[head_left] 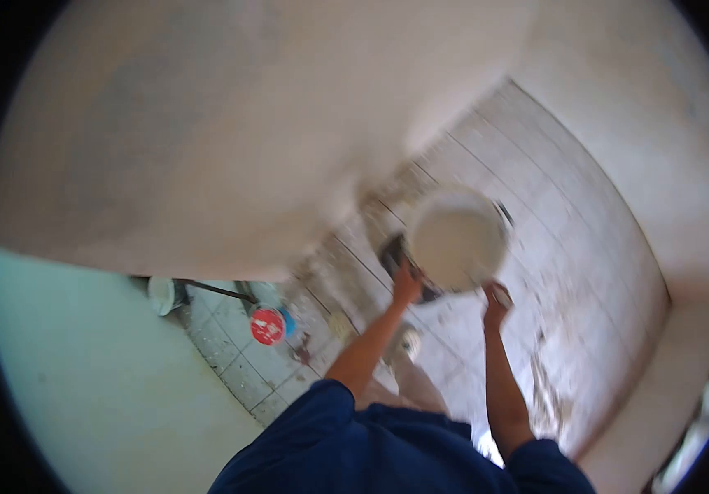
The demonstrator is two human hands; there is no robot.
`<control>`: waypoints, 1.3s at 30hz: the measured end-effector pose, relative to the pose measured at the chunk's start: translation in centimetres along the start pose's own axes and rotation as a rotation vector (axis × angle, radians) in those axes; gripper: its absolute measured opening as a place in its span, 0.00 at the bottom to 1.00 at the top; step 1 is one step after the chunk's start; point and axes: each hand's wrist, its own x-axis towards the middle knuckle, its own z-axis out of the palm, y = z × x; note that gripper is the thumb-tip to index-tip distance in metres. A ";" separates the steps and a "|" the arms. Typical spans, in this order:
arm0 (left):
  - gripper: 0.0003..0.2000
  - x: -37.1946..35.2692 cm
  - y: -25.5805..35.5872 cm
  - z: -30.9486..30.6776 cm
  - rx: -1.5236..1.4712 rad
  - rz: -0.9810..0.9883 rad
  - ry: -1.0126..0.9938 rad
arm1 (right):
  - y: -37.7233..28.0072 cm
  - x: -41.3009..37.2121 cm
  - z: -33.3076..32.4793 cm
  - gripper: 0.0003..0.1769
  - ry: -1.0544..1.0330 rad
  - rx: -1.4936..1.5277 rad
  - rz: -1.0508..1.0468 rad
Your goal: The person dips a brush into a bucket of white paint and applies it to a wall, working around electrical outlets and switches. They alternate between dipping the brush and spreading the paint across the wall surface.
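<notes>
A large round bucket (457, 243) of pale, creamy material stands in front of me, seen from above. My left hand (406, 284) is closed at its near left side, on a dark flat tool (391, 253) whose exact kind is blurred. That tool overlaps the bucket's edge from my viewpoint. My right hand (497, 305) is closed just off the bucket's near right rim. Something small and light shows at its fingers, too blurred to name.
Pale walls (206, 140) meet the stained tile floor (560, 247). At left on the floor are a red-and-white lidded container (268, 327), a white bucket (162, 295) and a dark bar (216, 288). My shoe (405, 342) is close below the bucket.
</notes>
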 end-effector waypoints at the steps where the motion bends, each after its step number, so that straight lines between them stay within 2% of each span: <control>1: 0.45 1.1 -3.4 1.3 0.015 0.119 0.029 | -0.2 0.2 0.2 0.10 0.048 0.178 0.106; 2: 0.46 0.3 -3.1 -0.4 -0.064 0.003 -0.039 | 0.1 0.4 0.3 0.11 0.089 0.329 0.141; 3: 0.44 -0.4 -3.0 -3.0 -0.215 -0.090 -0.156 | -2.9 -0.1 0.7 0.14 0.162 0.526 0.270; 5: 0.40 -1.8 -2.6 -8.5 -0.483 -0.328 -0.353 | -4.1 0.4 1.1 0.17 0.141 0.684 0.306; 6: 0.37 -2.3 -3.0 -11.5 -0.565 -0.355 -0.406 | -6.8 0.0 2.0 0.19 0.189 0.736 0.368; 8: 0.31 -4.6 -2.8 -18.6 -0.503 -0.370 -0.389 | -11.3 -0.6 4.2 0.25 0.168 0.835 0.378; 10: 0.27 -6.4 -4.2 -25.5 -0.506 -0.357 -0.346 | -18.0 -2.0 7.6 0.26 0.084 1.048 0.410; 12: 0.24 -8.4 -4.6 -32.1 -0.604 -0.355 -0.214 | -23.4 -3.1 12.0 0.25 0.005 1.121 0.345; 17: 0.20 -13.0 0.0 -46.5 -0.695 -0.161 0.096 | -34.0 -4.6 23.7 0.17 -0.219 1.235 0.255; 21: 0.18 -14.0 6.6 -54.5 -0.584 0.074 0.186 | -48.1 -7.9 31.2 0.13 -0.338 1.259 0.057; 24: 0.15 -13.8 11.3 -59.8 -0.376 0.322 0.310 | -58.8 -10.8 34.1 0.09 -0.429 1.351 -0.024; 27: 0.12 -14.5 17.3 -63.9 -0.190 0.553 0.520 | -67.7 -12.5 36.5 0.10 -0.487 1.482 -0.106; 30: 0.12 -16.3 22.3 -65.8 -0.267 0.645 0.605 | -74.5 -14.7 37.8 0.12 -0.546 1.602 -0.221; 33: 0.13 -17.9 25.3 -66.3 -0.248 0.661 0.635 | -79.5 -16.4 39.2 0.10 -0.528 1.602 -0.133; 36: 0.13 -17.9 26.4 -67.0 -0.228 0.717 0.641 | -80.2 -16.1 43.8 0.07 -0.427 1.436 -0.332; 37: 0.12 -17.7 26.8 -67.2 -0.184 0.719 0.661 | -79.0 -15.6 46.1 0.06 -0.268 1.345 -0.459; 39: 0.12 -18.1 27.9 -67.8 -0.093 0.721 0.720 | -73.9 -15.8 47.7 0.06 -0.200 1.250 -0.568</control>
